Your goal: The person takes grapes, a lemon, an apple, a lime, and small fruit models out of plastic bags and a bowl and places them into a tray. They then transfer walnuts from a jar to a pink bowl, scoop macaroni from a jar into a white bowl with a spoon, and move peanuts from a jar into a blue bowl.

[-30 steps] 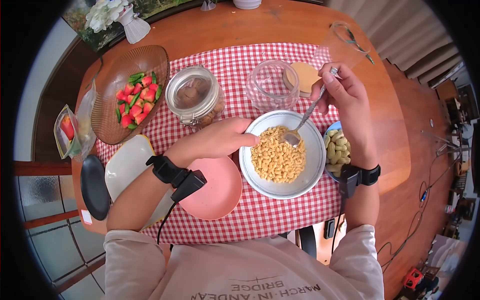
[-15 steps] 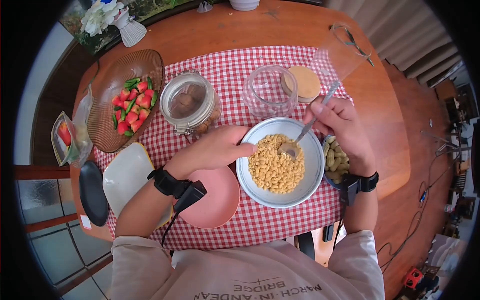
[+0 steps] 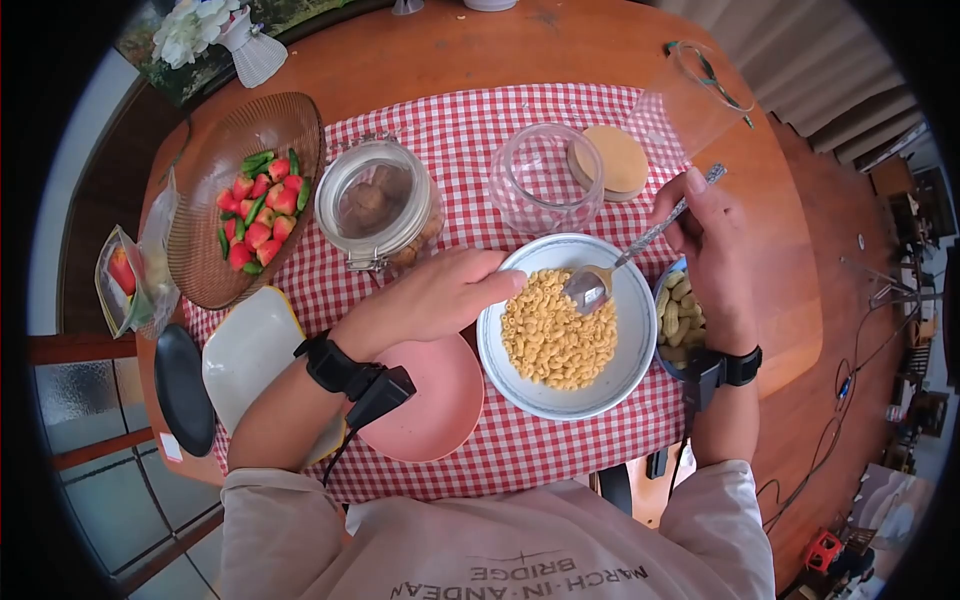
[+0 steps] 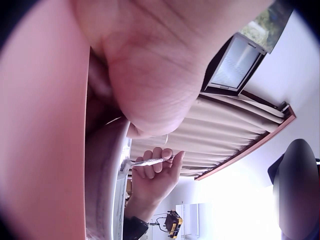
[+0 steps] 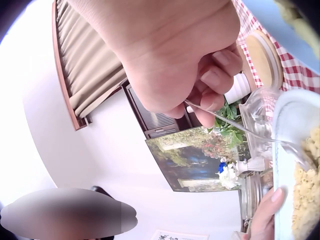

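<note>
Checked cloth point(image 3: 457, 130) beneath, right hand point(image 3: 715, 245) pinching the spoon point(image 3: 651, 236), slanting down-left from its fingers point(image 5: 211, 79) to pasta point(image 3: 555, 345); left hand point(image 3: 435, 295) grips the bowl point(image 3: 632, 335).

On my feed the spoon point(image 3: 648, 239) is shiny metal, smooth in the scoop and rough-patterned along the handle; the bowl point(image 3: 634, 315) looks like glossy glazed ceramic, and the pasta point(image 3: 555, 345) is dry-looking and matt. Tablecloth point(image 3: 470, 130) I'd call matt cloth, over a table point(image 3: 420, 65) of smooth wood with a soft sheen; round lid point(image 3: 612, 160) is paler wood, smooth-topped. I also get a clear, glossy glass-like jar point(image 3: 525, 200), a ribbed translucent amber basket point(image 3: 195, 225), smooth pink plate point(image 3: 430, 400), matt black dish point(image 3: 185, 390).
</note>
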Demonstrator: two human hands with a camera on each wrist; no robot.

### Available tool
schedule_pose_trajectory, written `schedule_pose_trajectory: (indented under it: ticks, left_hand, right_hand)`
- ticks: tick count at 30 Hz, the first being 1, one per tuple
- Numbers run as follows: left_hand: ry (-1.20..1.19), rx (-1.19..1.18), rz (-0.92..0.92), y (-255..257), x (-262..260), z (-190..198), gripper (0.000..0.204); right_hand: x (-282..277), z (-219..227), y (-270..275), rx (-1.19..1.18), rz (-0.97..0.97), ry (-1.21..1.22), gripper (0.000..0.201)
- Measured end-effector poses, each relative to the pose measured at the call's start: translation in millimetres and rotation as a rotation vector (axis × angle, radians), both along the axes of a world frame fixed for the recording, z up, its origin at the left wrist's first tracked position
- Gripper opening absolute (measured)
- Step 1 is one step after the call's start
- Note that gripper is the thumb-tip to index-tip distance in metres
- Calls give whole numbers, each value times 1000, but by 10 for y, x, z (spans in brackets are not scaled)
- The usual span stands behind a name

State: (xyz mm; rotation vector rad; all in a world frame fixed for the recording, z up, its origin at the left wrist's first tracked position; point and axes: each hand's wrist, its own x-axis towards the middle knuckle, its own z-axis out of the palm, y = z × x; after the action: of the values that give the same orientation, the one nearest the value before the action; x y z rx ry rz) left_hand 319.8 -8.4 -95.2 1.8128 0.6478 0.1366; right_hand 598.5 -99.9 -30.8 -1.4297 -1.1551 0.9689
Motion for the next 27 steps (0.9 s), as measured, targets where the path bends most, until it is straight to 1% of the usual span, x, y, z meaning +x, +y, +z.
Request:
schedule_pose_trajectory:
  ticks: [3, 5, 6, 8, 9, 10, 11, 12, 14, 15, 17, 18, 20, 21, 23, 25, 27]
  left_hand:
    - [14, 9, -13, 7, -7, -9, 43]
    - [1, 7, -8, -3, -7, -3, 43]
    - [-13, 7, -4, -6, -3, 0, 43]
    - [-3, 19, -29, 18, -19, -1, 40]
    - [9, 35, -50, 25, -25, 0, 36]
    - [7, 36, -50, 2, -8, -1, 36]
    - [-123, 26, -10, -44, 18, -3, 32]
    - [-254, 17, 31, -65, 32, -2, 30]
    - [-216, 5, 1, -47, 34, 56, 29]
    - [-177, -10, -30, -38, 35, 82, 31]
    - [-143, 7, -38, -25, 30, 97, 29]
    - [-107, 23, -45, -20, 27, 99, 28]
    - [-118, 27, -52, -10, 21, 102, 26]
    - [-128, 30, -60, -6, 18, 105, 25]
    - [-108, 46, -67, -3, 20, 143, 24]
    - [-87, 60, -74, -5, 22, 165, 22]
    - [-117, 102, -53, -13, 18, 174, 21]
  right_hand:
    - [77, -3, 13, -12, -33, 15, 49]
    - [86, 10, 12, 28, -109, 72, 48]
    - [105, 0, 15, 26, -112, 71, 48]
    - [157, -36, 31, 83, -79, 219, 47]
    - [174, -57, 31, 83, -79, 217, 47]
    - [189, -81, 37, 92, -61, 279, 46]
    - [196, -90, 46, 101, -42, 341, 46]
    - [195, -83, 53, 103, -41, 340, 46]
    - [191, -66, 59, 131, -32, 447, 44]
    - [191, -51, 58, 133, -31, 446, 44]
    - [191, -21, 47, 180, -61, 537, 40]
    - [198, -27, 52, 181, -61, 536, 40]
    - [209, -41, 73, 266, -69, 552, 41]
    - [183, -39, 80, 267, -67, 553, 41]
    - [105, -22, 97, 258, -262, 479, 46]
    - [124, -50, 100, 285, -265, 431, 48]
    - [137, -53, 81, 311, -268, 385, 51]
